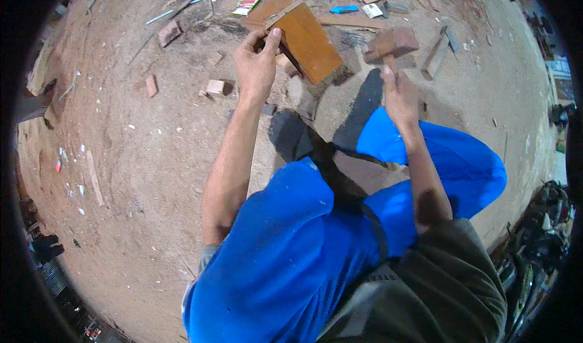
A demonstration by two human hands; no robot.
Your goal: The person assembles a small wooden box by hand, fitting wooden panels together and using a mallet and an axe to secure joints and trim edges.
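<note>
My right hand [402, 97] is closed round the handle of a wooden mallet [392, 44], its block head raised beyond my fingers. My left hand [256, 64] pinches the near left edge of a varnished orange-brown wooden piece [313, 45], beside the pale strip [284, 14] that crosses it. Whether something small also sits between those fingertips I cannot tell. The wooden piece tilts above the ground, just past my dark-covered feet [291, 133], and a block-like support partly shows under it.
A chisel-like tool with a wooden body [436, 56] lies at the right. Beyond the wooden piece are a blue tube-like object [344, 9], a yellow-green packet [248, 3] and wood offcuts. Small wood blocks [215, 87] and scraps dot the dirt floor at the left.
</note>
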